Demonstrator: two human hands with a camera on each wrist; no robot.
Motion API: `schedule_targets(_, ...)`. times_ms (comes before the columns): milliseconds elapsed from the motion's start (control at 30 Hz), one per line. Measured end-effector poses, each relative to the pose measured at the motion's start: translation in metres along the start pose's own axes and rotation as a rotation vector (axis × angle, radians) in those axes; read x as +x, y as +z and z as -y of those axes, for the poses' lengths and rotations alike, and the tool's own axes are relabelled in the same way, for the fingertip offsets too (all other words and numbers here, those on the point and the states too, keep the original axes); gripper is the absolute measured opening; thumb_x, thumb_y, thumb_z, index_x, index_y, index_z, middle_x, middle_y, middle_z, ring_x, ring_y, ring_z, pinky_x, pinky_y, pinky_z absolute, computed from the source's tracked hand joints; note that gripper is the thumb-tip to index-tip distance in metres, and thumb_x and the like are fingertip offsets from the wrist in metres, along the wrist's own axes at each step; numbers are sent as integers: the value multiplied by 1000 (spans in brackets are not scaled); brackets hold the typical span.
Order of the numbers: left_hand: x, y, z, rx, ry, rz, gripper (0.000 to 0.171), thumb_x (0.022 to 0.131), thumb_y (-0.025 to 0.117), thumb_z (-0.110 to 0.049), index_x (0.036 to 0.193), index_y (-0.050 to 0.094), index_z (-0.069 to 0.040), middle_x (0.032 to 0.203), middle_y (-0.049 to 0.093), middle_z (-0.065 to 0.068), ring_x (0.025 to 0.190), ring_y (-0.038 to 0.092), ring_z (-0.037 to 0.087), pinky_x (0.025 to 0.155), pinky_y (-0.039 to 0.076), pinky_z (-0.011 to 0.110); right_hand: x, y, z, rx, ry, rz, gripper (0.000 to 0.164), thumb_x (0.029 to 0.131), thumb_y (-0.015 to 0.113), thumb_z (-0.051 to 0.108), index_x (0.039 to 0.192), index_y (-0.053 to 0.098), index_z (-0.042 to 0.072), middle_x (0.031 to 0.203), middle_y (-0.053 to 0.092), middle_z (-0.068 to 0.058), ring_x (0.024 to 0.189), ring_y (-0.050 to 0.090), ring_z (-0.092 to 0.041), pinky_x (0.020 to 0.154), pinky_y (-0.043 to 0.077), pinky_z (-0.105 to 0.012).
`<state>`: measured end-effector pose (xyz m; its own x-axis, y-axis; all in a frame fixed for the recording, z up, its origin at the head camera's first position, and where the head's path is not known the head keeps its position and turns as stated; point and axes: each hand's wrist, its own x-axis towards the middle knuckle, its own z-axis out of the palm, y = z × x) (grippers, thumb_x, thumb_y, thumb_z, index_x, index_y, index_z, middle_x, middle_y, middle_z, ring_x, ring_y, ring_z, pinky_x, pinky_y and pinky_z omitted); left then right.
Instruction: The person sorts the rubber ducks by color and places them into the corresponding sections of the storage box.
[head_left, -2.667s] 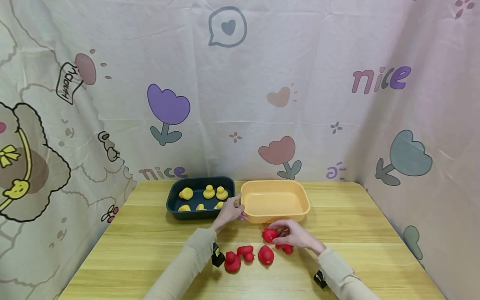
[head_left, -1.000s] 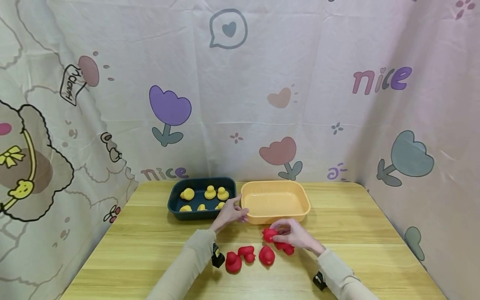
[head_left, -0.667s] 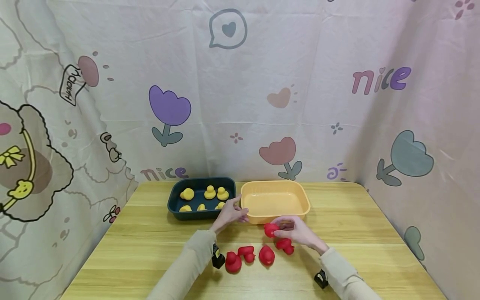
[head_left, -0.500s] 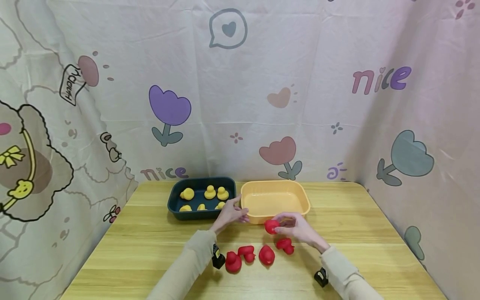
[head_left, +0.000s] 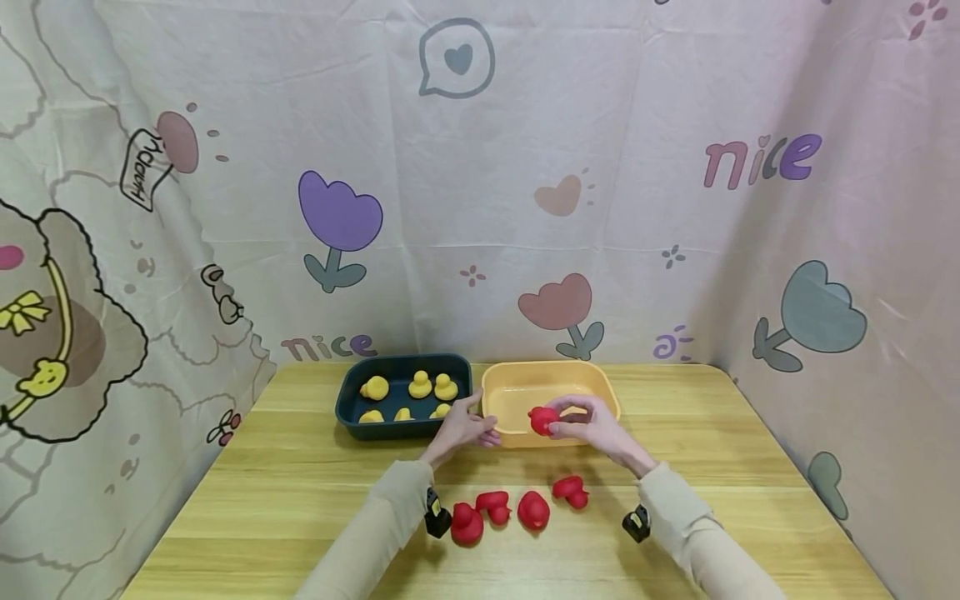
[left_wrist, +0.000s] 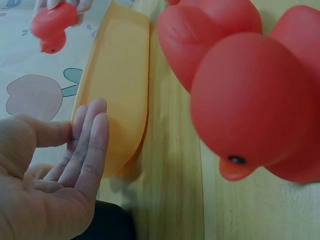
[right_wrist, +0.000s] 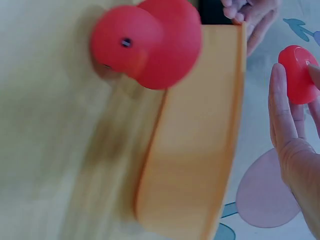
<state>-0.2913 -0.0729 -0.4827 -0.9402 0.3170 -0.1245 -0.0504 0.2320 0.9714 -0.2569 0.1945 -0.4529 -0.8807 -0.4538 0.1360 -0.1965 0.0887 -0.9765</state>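
Note:
My right hand (head_left: 600, 427) pinches a red rubber duck (head_left: 542, 421) between thumb and fingers. It holds the duck over the front part of the pale yellow plastic tray (head_left: 517, 402). In the right wrist view, this duck (right_wrist: 298, 75) stands beyond the tray's rim. My left hand (head_left: 459, 427) rests at the tray's front left corner. The left wrist view has its fingers (left_wrist: 90, 155) straight along the outer wall, with the thumb near the rim. On the table in front lie several other red rubber ducks (head_left: 533, 511).
A dark blue tray (head_left: 390, 432) with several yellow rubber ducks (head_left: 420, 385) stands left of the yellow tray. A printed cloth (head_left: 465, 208) hangs behind and at the sides of the wooden table (head_left: 697, 467).
My right hand has lifted the red rubber duck off the table and carried it away from me, up over the yellow tray's front edge. My left hand has stayed at the tray's corner.

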Motion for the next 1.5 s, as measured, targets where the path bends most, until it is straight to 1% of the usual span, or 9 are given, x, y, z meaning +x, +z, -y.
schedule_targets(67, 0, 0, -1, -5, -2, 4, 73, 101, 59, -6, 160, 17, 0, 91, 75, 24, 82, 77, 35, 73, 65, 34, 4, -1, 6, -14, -6, -6, 38, 91, 69, 0, 123, 58, -15, 117, 65, -27, 90, 74, -13, 88, 62, -51)
schedule_targets(267, -2, 0, -2, -9, 1, 8, 74, 100, 59, -5, 160, 16, 1, 92, 75, 25, 84, 77, 36, 73, 65, 34, 16, -4, 20, -136, -38, -47, 33, 88, 73, 1, 118, 64, -12, 108, 67, -25, 84, 73, -13, 83, 65, -37)
schedule_targets(467, -3, 0, -1, -8, 6, 10, 74, 100, 60, -6, 160, 16, 2, 92, 75, 25, 82, 77, 36, 73, 65, 35, 30, -9, 30, -249, -26, -114, 30, 85, 78, 5, 113, 70, -5, 105, 68, -25, 81, 71, -14, 77, 63, -24)
schedule_targets(567, -2, 0, 0, -9, 14, 14, 73, 100, 59, -5, 159, 16, 3, 93, 75, 27, 82, 77, 36, 74, 65, 36, 38, -11, 32, -287, -8, -121, 31, 85, 78, 6, 113, 70, -5, 104, 68, -23, 81, 71, -17, 73, 61, -20)
schedule_targets(700, -3, 1, -1, -11, 27, 17, 72, 100, 57, -3, 159, 16, 4, 94, 74, 29, 83, 77, 38, 75, 65, 39, 49, -13, 36, -329, -3, -103, 29, 86, 77, 7, 112, 69, -5, 102, 67, -21, 79, 70, -17, 73, 61, -22)
schedule_targets(867, -5, 1, -2, -5, 29, 6, 71, 101, 57, -3, 158, 15, 5, 95, 73, 31, 83, 76, 39, 75, 65, 41, 63, -14, 40, -396, -45, -84, 25, 85, 77, 5, 108, 71, -5, 102, 67, -22, 80, 71, -17, 75, 62, -24)
schedule_targets(1067, -3, 2, -1, 0, 17, 6, 72, 101, 58, -4, 159, 16, 4, 96, 73, 30, 83, 77, 37, 74, 65, 38, 76, -16, 40, -454, -52, -54, 24, 84, 77, 2, 106, 72, -4, 100, 69, -21, 84, 72, -21, 76, 62, -23)
schedule_targets(1300, -2, 1, -1, 2, -2, 7, 72, 100, 59, -6, 160, 18, 1, 92, 75, 24, 80, 77, 31, 73, 65, 33, 85, -15, 39, -512, -39, -45, 25, 83, 76, -2, 107, 70, -9, 101, 68, -26, 87, 72, -31, 81, 63, -35)
schedule_targets(1500, -1, 0, 0, 7, -15, -3, 73, 100, 60, -7, 160, 19, -1, 91, 75, 22, 82, 77, 32, 74, 65, 32, 94, -15, 24, -535, -31, -51, 25, 80, 78, -3, 105, 72, -7, 96, 70, -21, 88, 71, -23, 84, 63, -33)
